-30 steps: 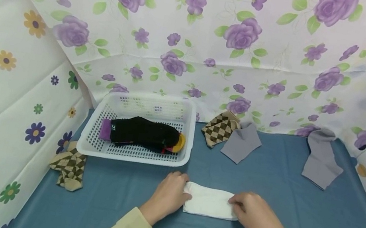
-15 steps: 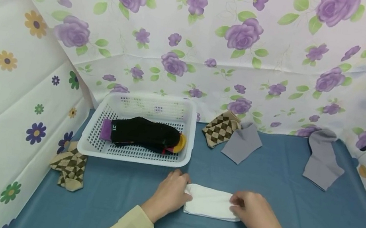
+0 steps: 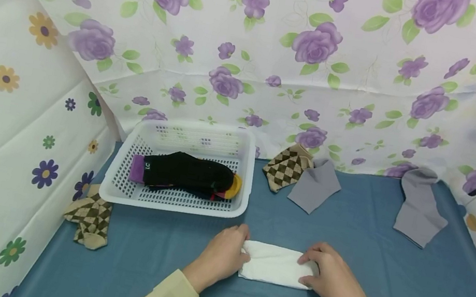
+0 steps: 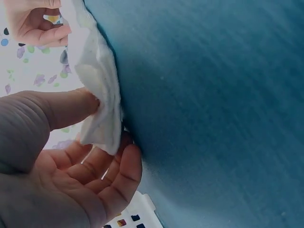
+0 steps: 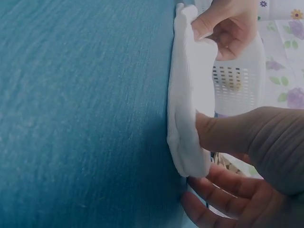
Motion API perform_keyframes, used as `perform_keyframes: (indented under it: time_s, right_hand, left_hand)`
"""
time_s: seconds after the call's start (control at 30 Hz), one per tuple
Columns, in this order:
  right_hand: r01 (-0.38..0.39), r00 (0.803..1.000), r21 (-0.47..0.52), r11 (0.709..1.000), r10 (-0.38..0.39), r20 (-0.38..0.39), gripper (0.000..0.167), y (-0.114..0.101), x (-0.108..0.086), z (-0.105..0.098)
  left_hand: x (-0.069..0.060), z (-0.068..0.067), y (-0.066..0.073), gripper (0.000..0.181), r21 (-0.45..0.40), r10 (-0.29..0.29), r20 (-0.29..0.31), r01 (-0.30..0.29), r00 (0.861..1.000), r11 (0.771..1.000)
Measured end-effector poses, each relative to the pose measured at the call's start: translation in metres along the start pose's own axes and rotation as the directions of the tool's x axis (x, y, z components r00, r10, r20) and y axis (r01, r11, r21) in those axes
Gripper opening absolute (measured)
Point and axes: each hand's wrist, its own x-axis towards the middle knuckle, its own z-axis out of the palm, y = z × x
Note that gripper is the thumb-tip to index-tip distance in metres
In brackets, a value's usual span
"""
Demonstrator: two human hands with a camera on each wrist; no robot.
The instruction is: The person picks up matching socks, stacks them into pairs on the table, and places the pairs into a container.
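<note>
one white folded cloth [image 3: 273, 263] lies in the lower middle of the frame, flat on the blue table cover [image 3: 139, 258], its long side running left to right. the left hand [image 3: 220, 256] grips its left end: in the left wrist view the thumb presses the upper face while the fingers curl around and under the end, narrow over the fabric. the right hand [image 3: 332, 277] holds the right end; in the head view thumb and forefinger are spread moderately apart on it, and the right wrist view shows the thumb on the upper face with the other fingers bent near the end, close to the table.

a white basket [image 3: 171, 206] stands left of centre, above the left hand, with a black sock [image 3: 186, 172] lying over purple fabric [image 3: 137, 169] and yellow fabric [image 3: 235, 187]. at centre right, a checkered sock [image 3: 283, 172] touches a grey sock [image 3: 316, 185]. another grey sock [image 3: 419, 208] lies toward the right edge, and another checkered sock [image 3: 93, 221] is at lower left. a floral sheet [image 3: 245, 102] hangs across the top.
</note>
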Motion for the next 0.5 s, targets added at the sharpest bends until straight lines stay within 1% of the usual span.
perform_keyframes:
  time_s: [0.13, 0.27, 0.37, 0.43, 0.5]
  right_hand:
    - [0.009, 1.0, -0.002, 1.0, -0.009, 0.021, 0.032, 0.0011, 0.0004, 0.0011]
    - [0.017, 0.999, -0.004, 1.0, -0.017, 0.038, 0.032, 0.0014, 0.0003, 0.001]
    - [0.023, 0.998, -0.013, 1.0, -0.022, 0.053, 0.032, 0.0012, 0.0001, 0.0005]
    - [0.023, 0.998, -0.02, 1.0, -0.022, 0.062, 0.032, 0.0011, -0.0002, 0.0004]
    - [0.024, 0.997, -0.032, 0.999, -0.022, 0.068, 0.032, 0.0008, -0.0009, 0.0001]
  left_hand:
    - [-0.0003, -0.0018, 0.0021, 0.037, -0.028, -0.027, 0.021, 0.028, 0.999, 0.999]
    - [-0.0006, -0.0034, 0.0038, 0.047, -0.016, -0.045, 0.073, 0.046, 0.996, 0.999]
    - [-0.0014, -0.0036, 0.0036, 0.05, 0.008, -0.01, 0.092, 0.009, 0.996, 1.0]
    - [-0.0024, -0.0037, 0.0029, 0.048, 0.016, 0.032, 0.102, -0.033, 0.994, 0.999]
    - [-0.0037, -0.004, 0.0023, 0.043, 0.024, 0.074, 0.122, -0.078, 0.99, 0.997]
